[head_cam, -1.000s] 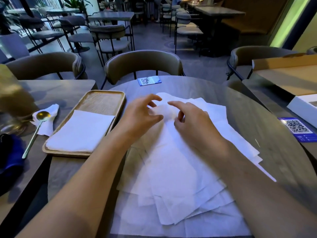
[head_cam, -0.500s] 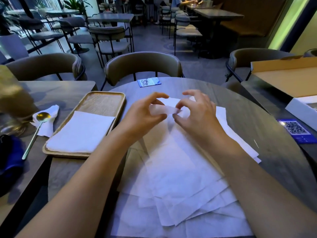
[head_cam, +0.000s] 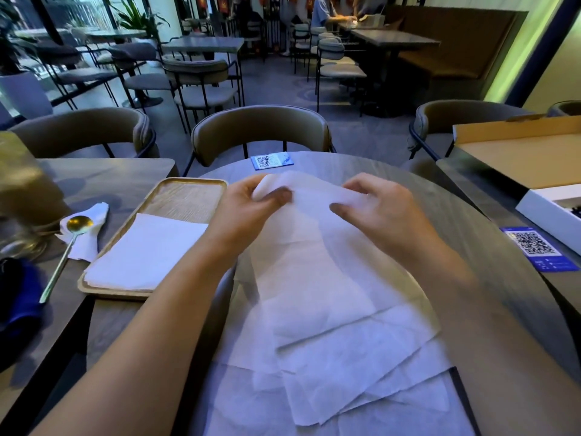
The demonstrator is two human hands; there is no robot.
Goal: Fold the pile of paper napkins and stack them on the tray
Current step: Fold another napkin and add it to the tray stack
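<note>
Dim café interior with a cool bluish cast, daylight from the windows (head_cam: 28, 36) at upper left, green-yellow glow down the right wall (head_cam: 515, 58), soft shadows on the table (head_cam: 471, 215) — wide-angle bending at the edges, forearms slightly blurred

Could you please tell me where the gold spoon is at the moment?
In the head view the gold spoon lies at far left on a crumpled napkin, just left of the wooden tray.
</note>
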